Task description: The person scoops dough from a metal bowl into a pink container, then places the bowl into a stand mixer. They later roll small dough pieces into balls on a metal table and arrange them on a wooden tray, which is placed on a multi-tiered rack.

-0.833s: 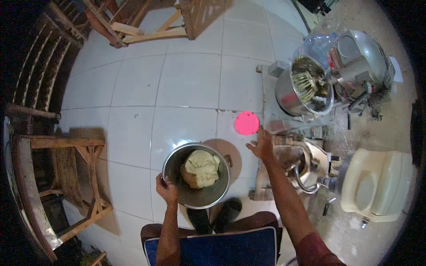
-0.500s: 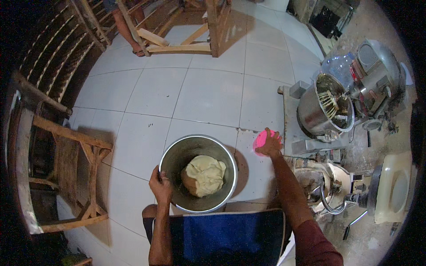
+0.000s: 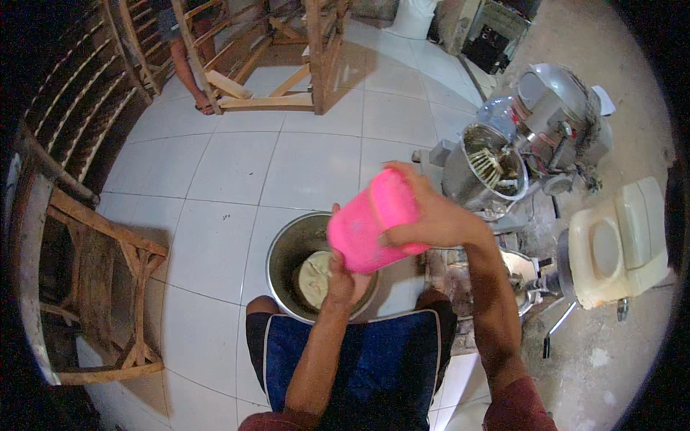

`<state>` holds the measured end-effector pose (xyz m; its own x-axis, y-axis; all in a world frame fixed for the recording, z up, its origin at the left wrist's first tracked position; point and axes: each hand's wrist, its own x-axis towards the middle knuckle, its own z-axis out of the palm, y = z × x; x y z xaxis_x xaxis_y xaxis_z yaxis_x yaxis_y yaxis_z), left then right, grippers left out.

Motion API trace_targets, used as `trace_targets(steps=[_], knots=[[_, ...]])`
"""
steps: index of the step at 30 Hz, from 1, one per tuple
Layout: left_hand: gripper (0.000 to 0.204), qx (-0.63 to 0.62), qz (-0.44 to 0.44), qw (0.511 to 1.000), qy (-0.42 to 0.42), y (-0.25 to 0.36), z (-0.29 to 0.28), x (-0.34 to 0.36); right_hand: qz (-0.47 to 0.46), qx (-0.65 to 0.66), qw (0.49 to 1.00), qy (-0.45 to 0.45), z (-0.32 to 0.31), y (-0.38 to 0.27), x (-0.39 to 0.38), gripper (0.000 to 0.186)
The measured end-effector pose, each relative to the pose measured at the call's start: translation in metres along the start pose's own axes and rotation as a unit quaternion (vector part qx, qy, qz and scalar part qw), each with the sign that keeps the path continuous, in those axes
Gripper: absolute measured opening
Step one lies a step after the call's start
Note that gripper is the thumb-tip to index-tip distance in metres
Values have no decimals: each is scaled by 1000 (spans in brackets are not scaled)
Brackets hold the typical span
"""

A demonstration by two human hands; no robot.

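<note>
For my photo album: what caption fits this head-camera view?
Both hands, left hand and right hand, hold a pink container above a metal bowl of dough.

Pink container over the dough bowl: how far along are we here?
Done: a lump of dough sits in the metal bowl on the tiled floor. In hand: both hands, right hand and left hand, hold the pink container above the bowl. Left: whatever the container is for; its contents can't be seen, and nothing is visibly pouring.
</note>
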<state>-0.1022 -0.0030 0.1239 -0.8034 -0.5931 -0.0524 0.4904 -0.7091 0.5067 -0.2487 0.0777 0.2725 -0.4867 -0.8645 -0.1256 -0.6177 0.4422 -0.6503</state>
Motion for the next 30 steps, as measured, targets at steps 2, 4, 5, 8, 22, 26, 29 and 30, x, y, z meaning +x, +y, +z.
trace_targets(steps=[2,4,5,8,22,26,29,30], knots=[[85,-22,-4,1000,-9,16,-10,2,-12,-74,997,-25,11,-34,-11,110],[82,-110,-65,992,-13,27,-40,-2,-194,-221,955,28,17,-43,-20,108],[81,-119,-79,990,3,36,-39,-8,-283,-291,912,52,21,-46,-22,107],[83,-147,-80,985,26,49,-71,-28,-180,202,954,130,27,27,-21,89],[92,-45,36,998,19,66,-102,-79,161,254,885,357,160,188,7,40],[106,-83,19,996,8,59,-91,-77,-132,9,977,168,104,-29,-59,28],[110,-111,15,994,-16,48,-81,-69,-193,-201,956,92,105,-60,-65,31],[110,-112,23,993,-24,46,-79,-68,-183,-246,949,75,107,-63,-66,32]])
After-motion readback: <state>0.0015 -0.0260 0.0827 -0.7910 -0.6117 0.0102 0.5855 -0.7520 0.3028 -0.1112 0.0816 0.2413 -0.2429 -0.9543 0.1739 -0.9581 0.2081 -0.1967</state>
